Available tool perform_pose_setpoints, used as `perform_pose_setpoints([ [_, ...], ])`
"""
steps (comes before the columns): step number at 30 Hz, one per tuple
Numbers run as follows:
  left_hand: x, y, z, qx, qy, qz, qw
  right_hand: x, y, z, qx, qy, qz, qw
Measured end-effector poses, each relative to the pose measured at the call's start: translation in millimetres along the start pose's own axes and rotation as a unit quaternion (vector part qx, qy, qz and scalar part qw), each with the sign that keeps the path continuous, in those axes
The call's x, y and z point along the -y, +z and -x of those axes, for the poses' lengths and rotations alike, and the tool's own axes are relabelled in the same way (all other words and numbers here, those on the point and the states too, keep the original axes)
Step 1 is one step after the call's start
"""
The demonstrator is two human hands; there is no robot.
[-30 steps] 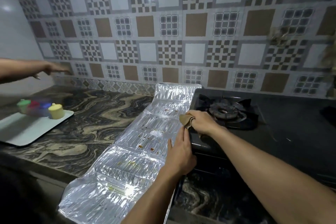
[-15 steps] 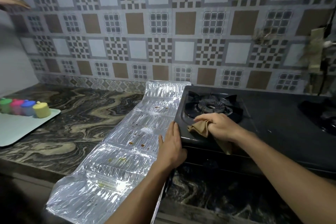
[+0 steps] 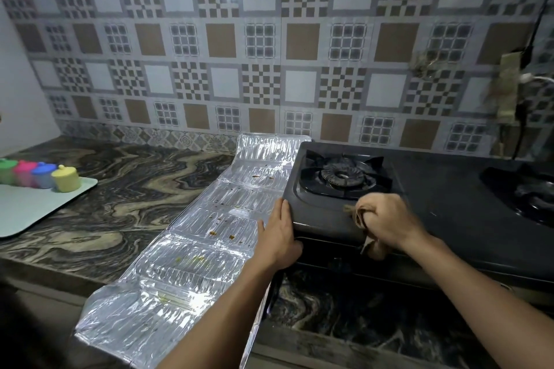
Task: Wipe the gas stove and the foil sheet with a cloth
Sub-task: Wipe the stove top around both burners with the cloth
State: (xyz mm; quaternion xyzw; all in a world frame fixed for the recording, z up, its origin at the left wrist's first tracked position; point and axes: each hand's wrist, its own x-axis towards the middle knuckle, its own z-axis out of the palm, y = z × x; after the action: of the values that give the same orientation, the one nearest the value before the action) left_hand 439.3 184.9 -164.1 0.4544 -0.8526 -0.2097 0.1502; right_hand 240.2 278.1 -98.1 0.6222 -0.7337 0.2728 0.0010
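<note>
While you wiped: your right hand (image 3: pixel 386 219) gripped the cloth (image 3: pixel 358 214) on the gas stove (image 3: pixel 443 189), near edge.
Left hand (image 3: pixel 280 234): flat, bracing the stove's left corner.
Risk: crumbs on the foil sheet (image 3: pixel 192 252), left of the stove, could scatter if your sleeve brushed it.

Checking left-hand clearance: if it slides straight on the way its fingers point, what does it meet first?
Probably nothing soon: the left hand points toward the wall along the gas stove edge, over the foil sheet. First stop looks like the foil's upturned end; depth unclear.
</note>
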Motion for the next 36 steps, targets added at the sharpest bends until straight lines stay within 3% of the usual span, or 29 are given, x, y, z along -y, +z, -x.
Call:
perform_pose_setpoints([
  [3,0,0,-2,-0.001,-0.003,-0.003,1.000,30,5,-6,-0.052,-0.037,-0.075,0.995],
  [7,1,2,-3,-0.005,0.003,-0.026,1.000,50,49,15,0.067,-0.078,-0.020,0.995],
  [9,1,3,-3,-0.011,0.006,-0.032,0.999,42,59,24,0.077,-0.088,0.002,0.993],
  [14,1,7,-4,-0.028,0.001,-0.019,0.999,22,28,20,0.069,-0.044,-0.053,0.995],
  [21,-3,10,-3,-0.019,-0.007,-0.040,0.999,-9,-28,-20,0.006,0.152,-0.022,0.988],
  [26,-2,9,-4,-0.016,-0.008,-0.044,0.999,4,1,-24,0.031,0.157,0.027,0.987],
  [32,-4,9,-6,-0.009,-0.013,-0.046,0.999,30,26,-35,-0.039,0.183,0.079,0.979],
  [36,-4,7,-5,0.003,-0.016,-0.057,0.998,50,43,-47,-0.029,0.152,0.100,0.983],
])
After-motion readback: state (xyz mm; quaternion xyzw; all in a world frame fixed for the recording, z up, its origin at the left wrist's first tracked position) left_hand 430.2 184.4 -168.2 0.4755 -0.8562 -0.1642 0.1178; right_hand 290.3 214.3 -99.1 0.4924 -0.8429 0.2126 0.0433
